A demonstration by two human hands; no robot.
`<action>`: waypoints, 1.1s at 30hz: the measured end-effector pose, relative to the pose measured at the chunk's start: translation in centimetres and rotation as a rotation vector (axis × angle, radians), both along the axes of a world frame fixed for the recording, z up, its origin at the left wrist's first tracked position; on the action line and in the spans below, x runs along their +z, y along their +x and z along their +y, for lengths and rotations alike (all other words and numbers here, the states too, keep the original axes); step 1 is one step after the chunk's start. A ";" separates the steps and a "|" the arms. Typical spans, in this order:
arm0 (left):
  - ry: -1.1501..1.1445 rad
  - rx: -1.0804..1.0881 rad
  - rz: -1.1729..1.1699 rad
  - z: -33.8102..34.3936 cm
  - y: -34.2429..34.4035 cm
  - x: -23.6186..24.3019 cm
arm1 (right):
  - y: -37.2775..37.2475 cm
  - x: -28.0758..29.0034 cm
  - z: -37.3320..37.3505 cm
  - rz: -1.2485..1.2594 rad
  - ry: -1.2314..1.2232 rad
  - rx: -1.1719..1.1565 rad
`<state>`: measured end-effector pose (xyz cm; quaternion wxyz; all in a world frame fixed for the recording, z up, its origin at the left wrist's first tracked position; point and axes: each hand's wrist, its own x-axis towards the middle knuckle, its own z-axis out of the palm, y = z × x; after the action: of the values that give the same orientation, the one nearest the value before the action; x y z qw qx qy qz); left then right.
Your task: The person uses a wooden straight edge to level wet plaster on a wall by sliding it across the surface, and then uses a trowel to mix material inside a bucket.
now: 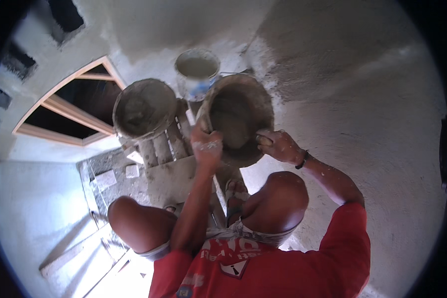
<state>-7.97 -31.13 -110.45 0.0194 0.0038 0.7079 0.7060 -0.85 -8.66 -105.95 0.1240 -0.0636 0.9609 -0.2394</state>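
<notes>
A round, mortar-caked pan (238,116) is tilted on its side in front of me, its mouth turned toward me. My left hand (206,147), speckled with plaster, grips its left rim. My right hand (278,145), with a dark band at the wrist, holds the lower right rim. Grey mortar clings to the inside of the pan. I am squatting in a red shirt, knees up, one sandalled foot (236,191) on the boards below.
A second pan (144,107) with wet mortar sits to the left on wooden planks (164,149). A white bucket (197,72) stands behind both. A wood-framed arched opening (69,116) lies at the left. Rough plastered wall (362,99) fills the right.
</notes>
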 end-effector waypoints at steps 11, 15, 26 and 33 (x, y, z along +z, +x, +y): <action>0.105 0.070 0.042 -1.3 -1.0 2.8 | 0.2 17.3 0.4 -0.055 0.073 -0.064; 0.129 0.085 0.069 -2.0 -1.2 2.1 | 0.5 20.6 2.0 -0.121 -0.197 -0.099; 0.096 0.009 0.032 -1.0 -0.5 1.3 | 3.4 24.2 19.3 0.456 0.194 -0.420; -0.038 -0.034 0.129 1.7 0.4 2.2 | 2.6 10.7 8.5 0.451 0.456 0.161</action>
<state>-7.55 -29.46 -108.28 -0.0140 0.0610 0.7210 0.6901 1.72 -0.21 -95.26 -0.0623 -0.1614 0.9848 0.0125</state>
